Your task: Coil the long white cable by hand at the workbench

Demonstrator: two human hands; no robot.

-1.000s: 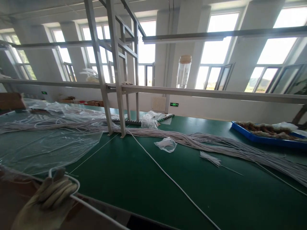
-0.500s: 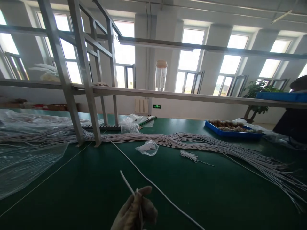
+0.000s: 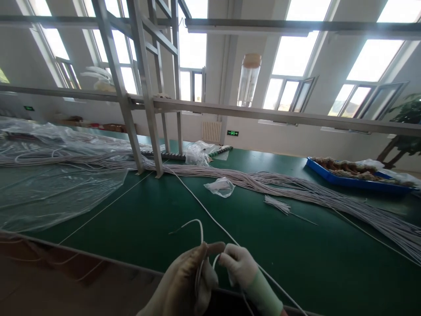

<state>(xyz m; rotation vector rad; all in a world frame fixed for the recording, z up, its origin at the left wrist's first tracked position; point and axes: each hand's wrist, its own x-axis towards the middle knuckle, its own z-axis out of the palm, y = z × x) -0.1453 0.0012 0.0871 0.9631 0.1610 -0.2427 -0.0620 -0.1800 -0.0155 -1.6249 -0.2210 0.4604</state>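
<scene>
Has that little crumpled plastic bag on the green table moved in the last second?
No. The small plastic bag still lies beside the long cord bundle, right of the metal frame legs; only the camera shifted.

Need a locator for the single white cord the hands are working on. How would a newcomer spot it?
Start at the metal frame legs standing on the green table. One white cord runs alone from the long bundle of cords there, diagonally toward the camera, into the gloved left hand and right hand. Unlike the bundled cords, it lies separate and ends in a raised loop.
</scene>
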